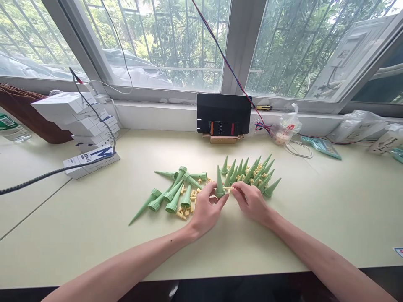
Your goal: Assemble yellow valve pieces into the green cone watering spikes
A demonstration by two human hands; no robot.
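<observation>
My left hand point(207, 208) is closed around the wide base of a green plastic spike point(219, 180), which points upward. Between the fingertips of my right hand point(252, 202) is a small yellow T-shaped valve point(228, 189), its inner end at the spike's base; whether the two are joined I cannot tell. Left of my hands lies a loose pile of green spikes point(171, 191) in mixed directions, with small yellow valves point(181, 214) among them. Behind my right hand, a group of green spikes point(242, 167) stands upright or leaning, with yellow parts between them.
A phone point(223, 128) showing a timer leans against a black tablet point(204, 110) on a cardboard stand point(220, 139). White boxes point(91, 161) are stacked at the left, crossed by a dark cable point(47, 178). Plastic bags point(285, 128) and a teal packet point(323, 147) lie at the back right.
</observation>
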